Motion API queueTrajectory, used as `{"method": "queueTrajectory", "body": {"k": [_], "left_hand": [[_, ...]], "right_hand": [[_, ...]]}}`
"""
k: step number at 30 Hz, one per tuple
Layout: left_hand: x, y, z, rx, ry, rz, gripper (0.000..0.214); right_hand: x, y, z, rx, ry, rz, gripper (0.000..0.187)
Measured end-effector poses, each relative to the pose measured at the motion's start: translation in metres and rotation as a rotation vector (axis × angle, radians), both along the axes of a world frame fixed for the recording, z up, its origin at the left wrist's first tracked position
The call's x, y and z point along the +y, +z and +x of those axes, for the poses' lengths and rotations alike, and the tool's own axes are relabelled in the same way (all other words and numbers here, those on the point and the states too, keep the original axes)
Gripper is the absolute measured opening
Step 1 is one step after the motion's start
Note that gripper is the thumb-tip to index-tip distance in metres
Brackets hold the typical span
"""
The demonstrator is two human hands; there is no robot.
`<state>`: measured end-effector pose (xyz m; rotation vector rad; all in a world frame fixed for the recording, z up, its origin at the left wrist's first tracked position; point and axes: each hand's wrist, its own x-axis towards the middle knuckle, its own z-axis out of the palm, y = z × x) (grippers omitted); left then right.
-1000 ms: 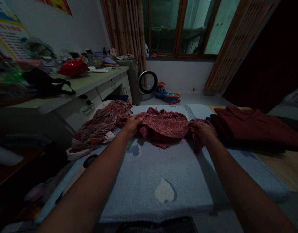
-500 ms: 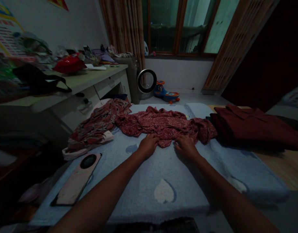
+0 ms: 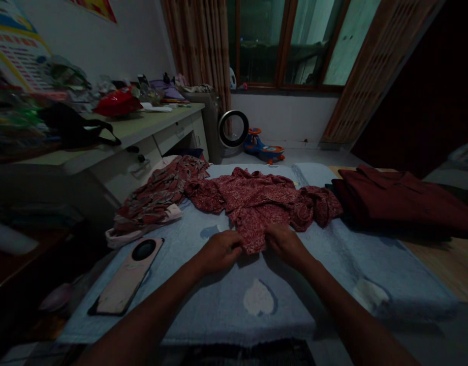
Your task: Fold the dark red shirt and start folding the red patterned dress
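A crumpled dark red garment with a fine pale pattern lies across the blue cloth in front of me. My left hand is closed on the left corner of its near edge. My right hand pinches the same edge a little to the right. Between the hands, a flap of the garment is drawn out toward me. Its two sides, which look like sleeves, stay bunched at left and right.
A patterned garment lies heaped at the left, behind a phone. Folded dark red clothes are stacked at the right. Beyond stand a cluttered desk, a washing machine with its round door swung out, and a blue ride-on toy.
Both hands have moved toward me, pulling the garment's near edge along. The part between them is now longer and flatter. The camera view has shifted slightly.
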<state>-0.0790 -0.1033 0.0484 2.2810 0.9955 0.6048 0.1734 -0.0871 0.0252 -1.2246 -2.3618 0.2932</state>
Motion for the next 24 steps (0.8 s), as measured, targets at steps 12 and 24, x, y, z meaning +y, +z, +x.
{"method": "queueTrajectory", "body": {"k": [12,24], "left_hand": [[0.036,-0.039,-0.007,0.082,0.704,-0.019,0.071],[0.052,-0.04,0.017,-0.285,0.507,0.026,0.049]], "right_hand": [[-0.048,-0.003,0.002,-0.167,-0.036,-0.104,0.005],[-0.057,-0.007,-0.05,0.04,0.073,-0.163,0.013]]}}
